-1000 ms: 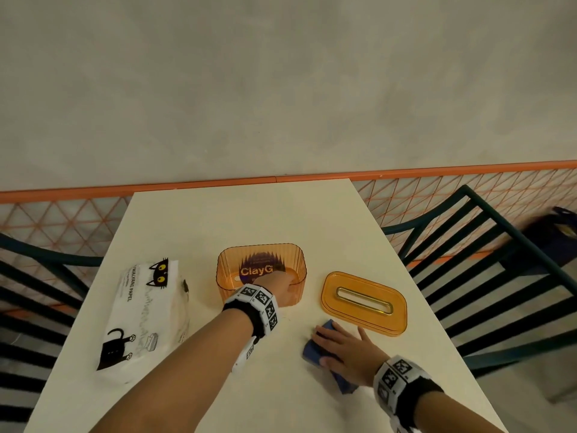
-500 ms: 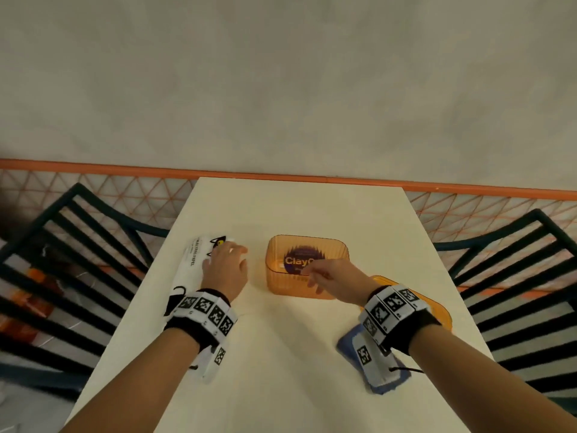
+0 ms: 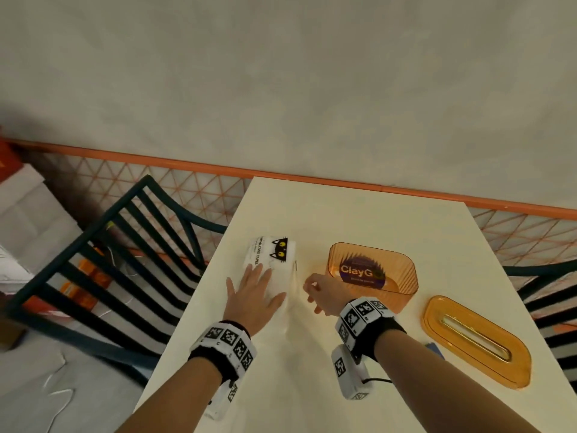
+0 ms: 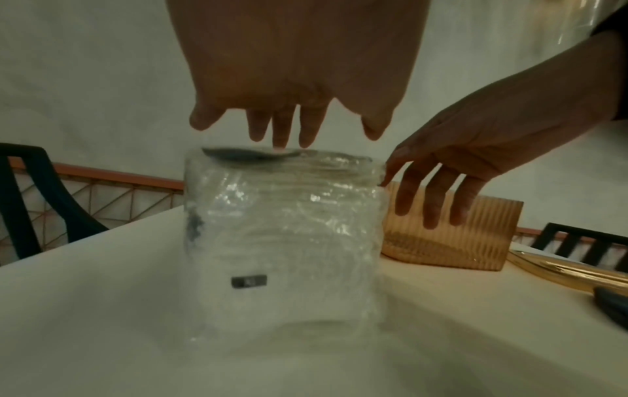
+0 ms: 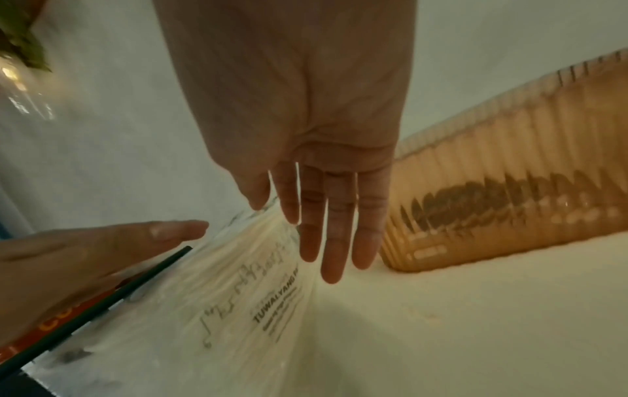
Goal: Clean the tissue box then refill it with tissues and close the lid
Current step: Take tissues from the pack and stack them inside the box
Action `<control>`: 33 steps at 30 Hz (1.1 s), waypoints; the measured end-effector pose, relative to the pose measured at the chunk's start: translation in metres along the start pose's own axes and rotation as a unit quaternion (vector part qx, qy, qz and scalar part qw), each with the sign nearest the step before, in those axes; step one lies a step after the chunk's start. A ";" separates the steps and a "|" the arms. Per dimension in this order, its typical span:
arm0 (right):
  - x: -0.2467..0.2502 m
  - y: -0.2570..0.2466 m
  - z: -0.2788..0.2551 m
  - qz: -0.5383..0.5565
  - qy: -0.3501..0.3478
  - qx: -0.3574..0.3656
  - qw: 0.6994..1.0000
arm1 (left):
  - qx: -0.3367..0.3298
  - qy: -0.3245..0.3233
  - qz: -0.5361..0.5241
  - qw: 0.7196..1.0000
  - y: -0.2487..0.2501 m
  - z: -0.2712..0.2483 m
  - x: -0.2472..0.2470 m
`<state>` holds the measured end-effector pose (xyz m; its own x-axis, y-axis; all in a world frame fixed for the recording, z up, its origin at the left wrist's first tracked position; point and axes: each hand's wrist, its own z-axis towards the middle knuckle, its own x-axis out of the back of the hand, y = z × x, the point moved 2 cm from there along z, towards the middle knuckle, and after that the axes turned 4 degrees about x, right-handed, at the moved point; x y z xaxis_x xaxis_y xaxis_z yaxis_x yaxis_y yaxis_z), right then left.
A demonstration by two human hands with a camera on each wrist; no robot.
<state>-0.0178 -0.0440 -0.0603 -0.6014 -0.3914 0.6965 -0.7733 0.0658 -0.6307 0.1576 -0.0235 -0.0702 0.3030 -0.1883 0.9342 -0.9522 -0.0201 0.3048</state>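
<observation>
A white tissue pack (image 3: pixel 274 260) with a black cat print lies on the table, left of the empty orange tissue box (image 3: pixel 371 270). My left hand (image 3: pixel 253 295) lies flat on top of the pack, fingers straight. My right hand (image 3: pixel 321 292) is between pack and box. Its fingers (image 4: pixel 428 204) hang straight, and the index tip touches the pack's (image 4: pixel 285 241) upper right edge. The orange slotted lid (image 3: pixel 474 339) lies right of the box. A blue cloth (image 3: pixel 435 348) peeks out behind my right forearm.
The cream table (image 3: pixel 343 214) has dark slatted chairs on its left (image 3: pixel 109 260) and right (image 3: pixel 546 292). An orange mesh fence (image 3: pixel 187 185) runs behind it, below a grey wall. Boxes sit on the floor at far left (image 3: pixel 25 195).
My right hand has left the box's front and come to the pack's right side. My left hand has gone from curled on the pack's far end to lying flat on its top. My head turned left.
</observation>
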 end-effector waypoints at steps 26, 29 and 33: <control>-0.040 -0.017 0.025 0.018 0.020 -0.131 0.991 | 0.085 0.097 -0.461 0.878 -0.058 0.001 -0.006; -0.039 -0.015 0.024 -0.001 0.023 -0.131 0.991 | 0.131 0.142 -0.441 0.876 -0.067 0.007 -0.004; -0.041 -0.011 0.023 -0.018 0.016 -0.140 0.990 | 0.221 0.161 -0.561 0.781 -0.072 0.014 0.015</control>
<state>0.0197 -0.0495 -0.0894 -0.5755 -0.3697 0.7295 -0.8167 0.3065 -0.4889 0.2305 -0.0391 -0.0808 0.8832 0.4460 0.1448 0.0210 -0.3462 0.9379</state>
